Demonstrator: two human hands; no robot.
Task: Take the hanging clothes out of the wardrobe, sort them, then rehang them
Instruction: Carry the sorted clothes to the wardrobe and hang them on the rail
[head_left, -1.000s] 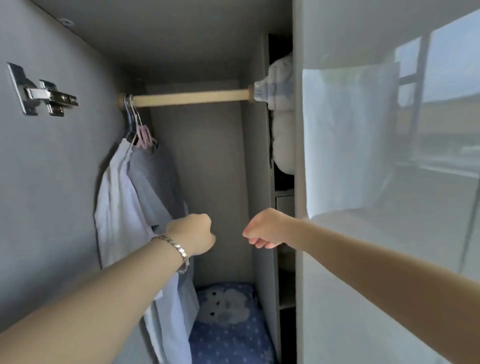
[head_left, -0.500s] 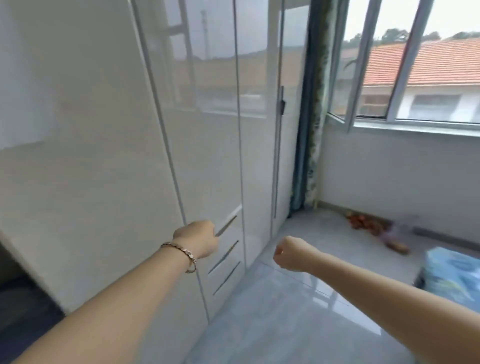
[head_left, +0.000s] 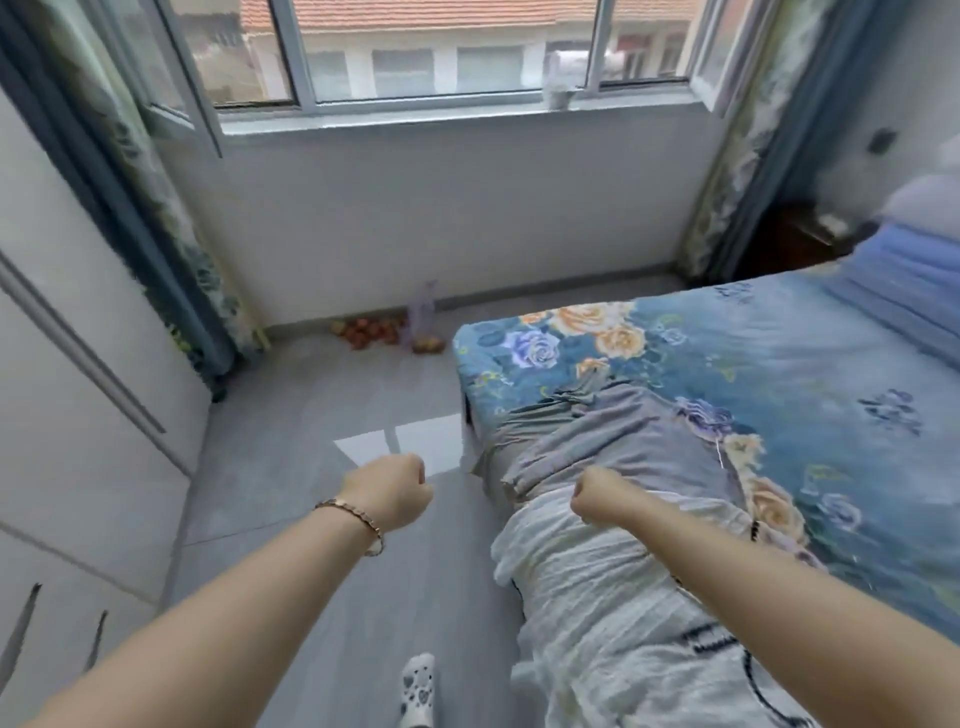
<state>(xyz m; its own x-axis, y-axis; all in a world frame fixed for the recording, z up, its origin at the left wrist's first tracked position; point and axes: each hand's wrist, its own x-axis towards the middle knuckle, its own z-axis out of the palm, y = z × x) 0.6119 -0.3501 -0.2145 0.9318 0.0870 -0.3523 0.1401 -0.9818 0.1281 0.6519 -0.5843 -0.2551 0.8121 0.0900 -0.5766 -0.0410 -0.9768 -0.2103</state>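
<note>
White garment (head_left: 597, 587) lay nearest along the bed's (head_left: 779, 364) left edge, with the grey garment (head_left: 613, 441) just beyond it, the pile running near to far. Right hand (head_left: 597, 496) hung over where the two met, fist curled, gripping nothing; contact unclear. Left hand (head_left: 387, 493) was also fisted and empty, over the floor left of the pile. Right hand was nearer and likely better placed to sort.

The person has turned from the white glossy wardrobe (head_left: 67, 441) towards the blue floral bed (head_left: 789, 364), where a grey garment (head_left: 623, 447) and a white crinkled garment (head_left: 597, 597) lie.
</note>
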